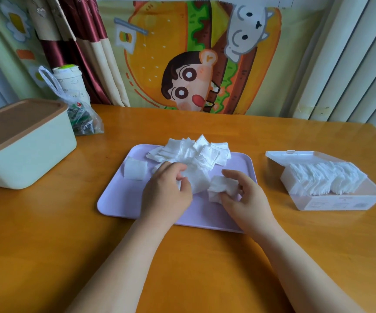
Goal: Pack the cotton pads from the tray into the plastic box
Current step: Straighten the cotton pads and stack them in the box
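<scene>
Head view takes in the tabletop (47, 233), with the lilac tray (114, 199) at its centre, within easy reach of both hands. Right of the tray sits the plastic box (340, 203), lid back and part-filled with a leaning row of pads (322, 177), probably kept near for a short carry. A loose heap of cotton pads (193, 150) lies on the tray's far side. At the tray's near middle the left hand (166, 190) curls round a wad (196, 179). The right hand (245, 197) pinches a smaller bunch (218, 188) in bent fingers (234, 177), apparently squaring it for packing.

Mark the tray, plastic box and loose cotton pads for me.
tray (119, 199), head view, bare floor near its left front corner.
plastic box (340, 203), head view, clear front wall.
cotton pads (193, 147), head view, top of the loose heap.
</scene>
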Motion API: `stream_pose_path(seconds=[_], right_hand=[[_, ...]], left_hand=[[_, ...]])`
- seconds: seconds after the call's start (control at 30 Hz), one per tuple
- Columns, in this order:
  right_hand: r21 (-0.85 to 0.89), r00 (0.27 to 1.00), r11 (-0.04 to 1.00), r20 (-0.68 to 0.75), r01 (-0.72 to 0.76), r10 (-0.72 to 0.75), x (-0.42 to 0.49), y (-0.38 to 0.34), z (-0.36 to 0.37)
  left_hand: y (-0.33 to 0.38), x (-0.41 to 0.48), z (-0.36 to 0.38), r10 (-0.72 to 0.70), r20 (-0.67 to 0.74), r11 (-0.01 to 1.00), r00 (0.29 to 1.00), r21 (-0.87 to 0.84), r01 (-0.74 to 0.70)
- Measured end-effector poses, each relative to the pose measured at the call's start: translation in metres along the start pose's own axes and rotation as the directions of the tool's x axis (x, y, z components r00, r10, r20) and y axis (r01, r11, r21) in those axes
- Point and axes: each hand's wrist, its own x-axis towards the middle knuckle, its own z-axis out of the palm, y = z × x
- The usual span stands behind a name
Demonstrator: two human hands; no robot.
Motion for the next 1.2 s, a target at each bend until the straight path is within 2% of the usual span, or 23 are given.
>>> stream_pose_path(seconds=[0.03,0.1,0.17,0.33,0.4,0.5,0.6,0.77,0.97,1.03,1.1,1.2], right_hand=[[0.017,1.0,1.0,-0.01,-0.02,0.02,0.0,0.0,0.0],[0.04,0.998,0.998,-0.03,-0.058,0.059,-0.001,0.001,-0.001],[0.033,0.996,0.997,-0.046,-0.073,0.075,-0.001,0.002,-0.001],[0.036,0.992,0.997,-0.108,-0.067,0.071,-0.001,0.006,0.0],[0.032,0.985,0.999,-0.165,-0.035,0.04,-0.003,0.007,0.001],[0.056,0.976,0.998,-0.219,0.003,0.009,-0.006,0.005,0.003],[0.086,0.981,0.996,-0.191,-0.011,0.027,-0.006,0.004,0.003],[0.138,0.983,0.989,-0.167,-0.05,0.073,-0.004,0.004,0.001],[0.158,0.978,0.987,-0.197,-0.036,0.067,-0.005,0.004,0.0],[0.199,0.973,0.98,-0.222,-0.024,0.069,-0.007,0.003,-0.001],[0.241,0.97,0.971,-0.236,-0.003,0.062,-0.009,0.001,-0.001],[0.3,0.974,0.954,-0.219,0.014,0.055,-0.009,-0.001,-0.002]], left_hand=[[-0.005,0.002,-0.003,-0.006,-0.038,0.995,0.999,0.101,0.009],[-0.015,0.005,-0.003,-0.053,0.009,0.978,0.999,0.2,0.05],[-0.019,0.003,0.002,-0.068,0.094,0.984,0.993,0.17,0.051],[-0.01,-0.004,0.011,0.059,0.266,0.998,0.962,-0.048,-0.048],[-0.011,-0.002,0.013,0.059,0.242,0.994,0.969,-0.101,-0.035],[-0.014,0.003,0.014,-0.043,0.17,0.997,0.985,-0.053,0.052],[-0.011,0.003,0.016,-0.114,0.245,0.993,0.963,-0.005,0.118],[-0.012,0.004,0.018,-0.089,0.25,0.985,0.964,-0.118,0.122],[-0.006,0.001,0.015,-0.052,0.147,0.989,0.988,-0.129,0.072],[-0.003,0.002,0.008,-0.083,0.105,0.973,0.991,-0.207,0.104],[0.004,0.002,0.001,-0.128,0.121,0.912,0.984,-0.377,0.165],[0.02,-0.004,-0.005,-0.068,0.255,0.773,0.964,-0.597,0.213]])
